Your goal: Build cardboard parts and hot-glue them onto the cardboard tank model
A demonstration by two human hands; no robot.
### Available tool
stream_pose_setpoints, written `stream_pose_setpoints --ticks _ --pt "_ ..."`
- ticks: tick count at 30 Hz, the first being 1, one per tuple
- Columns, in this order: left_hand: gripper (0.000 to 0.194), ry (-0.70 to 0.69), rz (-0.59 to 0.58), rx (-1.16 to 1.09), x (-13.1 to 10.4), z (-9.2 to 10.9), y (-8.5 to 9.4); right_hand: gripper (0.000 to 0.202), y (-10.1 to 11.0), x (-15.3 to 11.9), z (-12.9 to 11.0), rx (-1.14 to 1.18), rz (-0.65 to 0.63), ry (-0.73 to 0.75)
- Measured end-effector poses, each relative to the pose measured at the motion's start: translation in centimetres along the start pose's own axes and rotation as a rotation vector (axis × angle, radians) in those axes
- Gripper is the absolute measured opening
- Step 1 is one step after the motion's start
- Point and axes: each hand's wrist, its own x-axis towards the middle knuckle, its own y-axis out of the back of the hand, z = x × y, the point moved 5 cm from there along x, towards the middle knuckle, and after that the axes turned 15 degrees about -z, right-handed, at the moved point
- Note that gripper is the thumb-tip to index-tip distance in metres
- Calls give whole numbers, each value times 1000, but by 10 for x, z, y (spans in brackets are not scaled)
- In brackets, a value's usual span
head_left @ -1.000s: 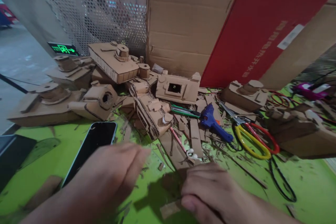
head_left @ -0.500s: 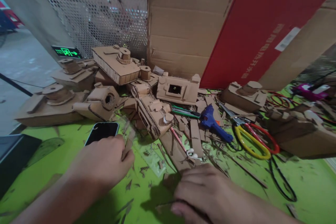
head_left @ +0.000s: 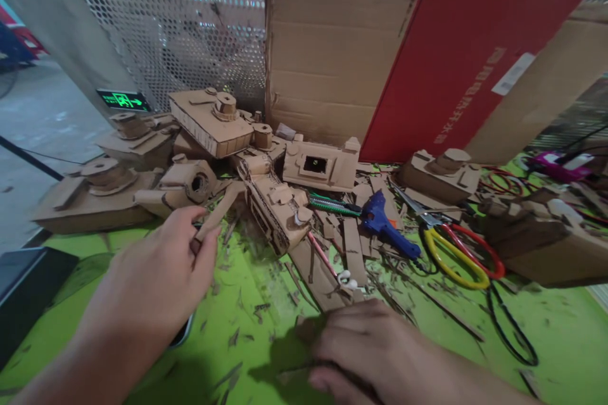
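- The right hand [head_left: 365, 348] is low over the green table [head_left: 560, 335], back uppermost, fingers curled; whether anything sits inside it I cannot tell.
- The left hand [head_left: 152, 278] pinches a cardboard strip [head_left: 222, 207] between thumb and fingers. The strip slants up and away, its far end next to the long cardboard model [head_left: 274, 202] — whether the two touch is unclear.
- A phone [head_left: 182, 334] lies beneath the left hand, mostly covered, one edge showing; a dark box [head_left: 33, 291] stands at the left edge.
- Cardboard scraps [head_left: 327, 285] and small offcuts litter the tabletop between and beyond the hands.
- To the right lie scissors [head_left: 455, 261] with one yellow and one red handle, blades pointing away; beside them, a blue glue gun [head_left: 380, 218].
- A green cutter [head_left: 332, 204] lies between the glue gun and the long model.
- More cardboard models stand farther back: a round-topped one [head_left: 90, 199] at left, a boxy one [head_left: 211, 120] raised on others, and one with a square opening [head_left: 320, 163].
- Behind them rises a large cardboard sheet [head_left: 342, 44] with a red panel [head_left: 460, 63] — and, to its left, a perforated screen [head_left: 190, 25].
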Motion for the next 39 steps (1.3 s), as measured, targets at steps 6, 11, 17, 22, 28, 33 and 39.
stream_pose_setpoints --ticks 6,11,17,22,28,33,39 --pt "24 -169 116 -765 -30 19 1 28 15 -2 -4 168 96 -23" --pt "27 -399 -152 -1030 -35 47 -21 33 21 -4 4 309 238 -95" --pt "42 -563 -296 -847 -49 40 -51 36 19 -6 15 351 286 -172" --pt "51 -578 -279 -978 -54 44 -47 27 22 -4 10 271 334 -117" --pt "34 -684 -371 -1017 -45 74 -31 34 20 -7 8 96 371 -136" --pt "36 -695 -225 -948 -42 64 -28 37 31 -19 16 -92 573 -225" --pt "35 -701 -235 -927 -46 64 -27 43 36 -19 17 11 567 -118"
